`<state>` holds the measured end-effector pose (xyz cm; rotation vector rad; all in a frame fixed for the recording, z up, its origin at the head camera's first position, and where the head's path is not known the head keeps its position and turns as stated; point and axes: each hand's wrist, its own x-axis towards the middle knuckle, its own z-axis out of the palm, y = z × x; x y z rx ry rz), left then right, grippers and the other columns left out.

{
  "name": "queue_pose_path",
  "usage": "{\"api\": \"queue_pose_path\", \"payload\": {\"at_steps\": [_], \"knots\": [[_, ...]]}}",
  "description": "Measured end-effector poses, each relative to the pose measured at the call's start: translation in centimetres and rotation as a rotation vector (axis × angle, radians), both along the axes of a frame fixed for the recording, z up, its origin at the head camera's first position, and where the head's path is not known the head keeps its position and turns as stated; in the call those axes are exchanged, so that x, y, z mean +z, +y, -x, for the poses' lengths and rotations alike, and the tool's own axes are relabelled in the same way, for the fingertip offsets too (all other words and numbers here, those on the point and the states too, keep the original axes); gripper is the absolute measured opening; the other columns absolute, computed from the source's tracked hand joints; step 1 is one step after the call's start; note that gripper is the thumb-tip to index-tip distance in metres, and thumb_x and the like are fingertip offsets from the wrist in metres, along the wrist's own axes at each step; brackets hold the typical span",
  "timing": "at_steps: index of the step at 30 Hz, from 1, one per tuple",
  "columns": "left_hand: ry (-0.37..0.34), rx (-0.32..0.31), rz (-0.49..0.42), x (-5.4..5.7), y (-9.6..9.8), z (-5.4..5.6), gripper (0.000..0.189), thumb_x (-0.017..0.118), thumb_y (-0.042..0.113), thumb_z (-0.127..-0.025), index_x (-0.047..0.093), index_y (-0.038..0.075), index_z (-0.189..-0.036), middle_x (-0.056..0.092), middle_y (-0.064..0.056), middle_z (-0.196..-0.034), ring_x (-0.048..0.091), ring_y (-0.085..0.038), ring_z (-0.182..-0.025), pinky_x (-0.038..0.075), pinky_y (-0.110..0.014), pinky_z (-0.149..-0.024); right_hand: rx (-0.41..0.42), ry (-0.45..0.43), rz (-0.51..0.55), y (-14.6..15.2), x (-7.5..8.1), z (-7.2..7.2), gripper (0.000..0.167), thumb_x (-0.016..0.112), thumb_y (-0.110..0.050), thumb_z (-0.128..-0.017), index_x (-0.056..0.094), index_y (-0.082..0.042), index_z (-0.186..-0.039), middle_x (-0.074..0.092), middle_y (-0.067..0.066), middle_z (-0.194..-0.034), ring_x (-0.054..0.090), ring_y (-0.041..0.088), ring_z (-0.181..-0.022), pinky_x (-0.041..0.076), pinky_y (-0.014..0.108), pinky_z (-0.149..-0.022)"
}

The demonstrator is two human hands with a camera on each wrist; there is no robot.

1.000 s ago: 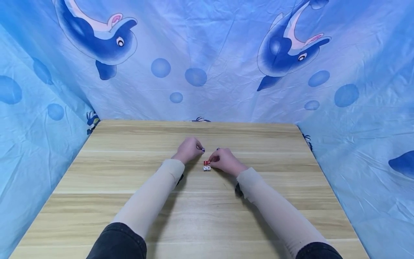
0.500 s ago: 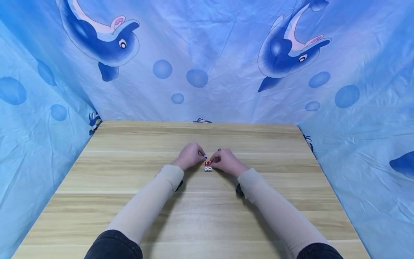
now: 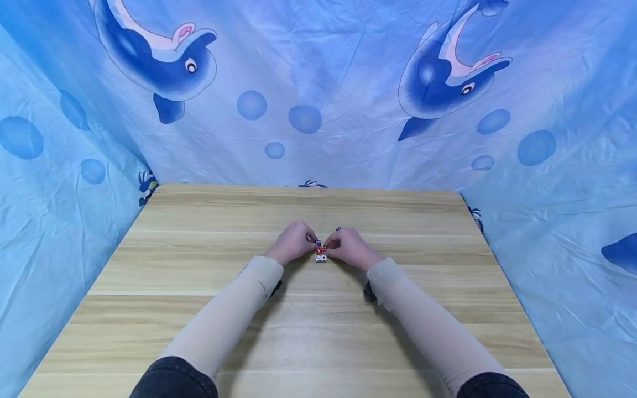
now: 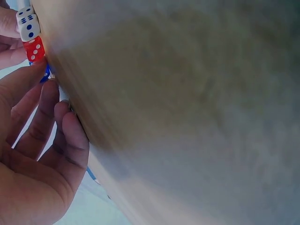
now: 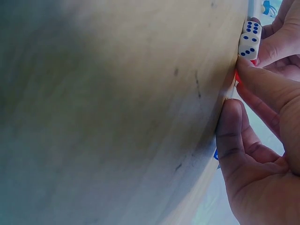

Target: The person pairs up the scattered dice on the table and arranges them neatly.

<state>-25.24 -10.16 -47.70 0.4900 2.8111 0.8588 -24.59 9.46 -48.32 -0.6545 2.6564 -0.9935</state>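
Observation:
My left hand [image 3: 294, 241] pinches a blue die [image 3: 318, 242] with white dots between thumb and fingertips. It sits directly behind two red dice [image 3: 321, 250], which stand side by side. In front of these is a pair of white dice [image 3: 320, 258] with dark dots. From the right, my right hand [image 3: 350, 247] pinches at the right red die, thumb and fingertip against it. In the left wrist view a white die [image 4: 29, 29], a red die [image 4: 34, 49] and the blue die [image 4: 46, 75] form a row. Fingers mostly cover the red in the right wrist view.
A second blue die [image 3: 338, 229] lies just behind my right hand. The wooden table [image 3: 318, 331] reaches back to a blue curtain [image 3: 343, 160] printed with dolphins, which also hangs along both sides.
My left hand has carried the blue die towards me and slightly right, up to the back of the red dice. My right hand has stayed nearly still at the red die.

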Motion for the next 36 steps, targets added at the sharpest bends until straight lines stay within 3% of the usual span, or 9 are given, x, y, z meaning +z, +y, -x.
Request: {"api": "queue_pose_path", "payload": {"at_steps": [14, 27, 36], "knots": [[0.004, 0.009, 0.008, -0.24, -0.08, 0.14, 0.01, 0.085, 0.015, -0.084, 0.081, 0.011, -0.093, 0.075, -0.002, -0.095, 0.068, -0.019, -0.088, 0.054, -0.034, -0.081, 0.012, -0.022, -0.02, -0.19, 0.21, -0.1, 0.013, 0.083, -0.016, -0.087, 0.08, -0.015, -0.1, 0.074, -0.012, -0.087, 0.064, 0.008, -0.08, 0.052, 0.028, -0.075], [0.011, 0.016, 0.008, -0.17, 0.06, 0.3, 0.011, 0.085, 0.015, -0.084, 0.081, 0.011, -0.094, 0.074, -0.002, -0.096, 0.066, -0.018, -0.087, 0.053, -0.033, -0.08, 0.061, 0.024, 0.005, 0.08, -0.03, 0.31, 0.012, 0.084, -0.017, -0.087, 0.081, -0.016, -0.098, 0.074, -0.012, -0.086, 0.064, 0.007, -0.078, 0.053, 0.027, -0.071], [0.009, 0.013, 0.003, -0.12, 0.01, 0.23, 0.011, 0.085, 0.015, -0.084, 0.081, 0.011, -0.094, 0.074, -0.001, -0.094, 0.065, -0.016, -0.084, 0.053, -0.033, -0.079, 0.037, 0.006, 0.026, 0.41, -0.26, 0.33, 0.016, 0.084, -0.02, -0.087, 0.08, -0.013, -0.1, 0.072, -0.01, -0.083, 0.063, 0.01, -0.079, 0.053, 0.029, -0.073]]}}
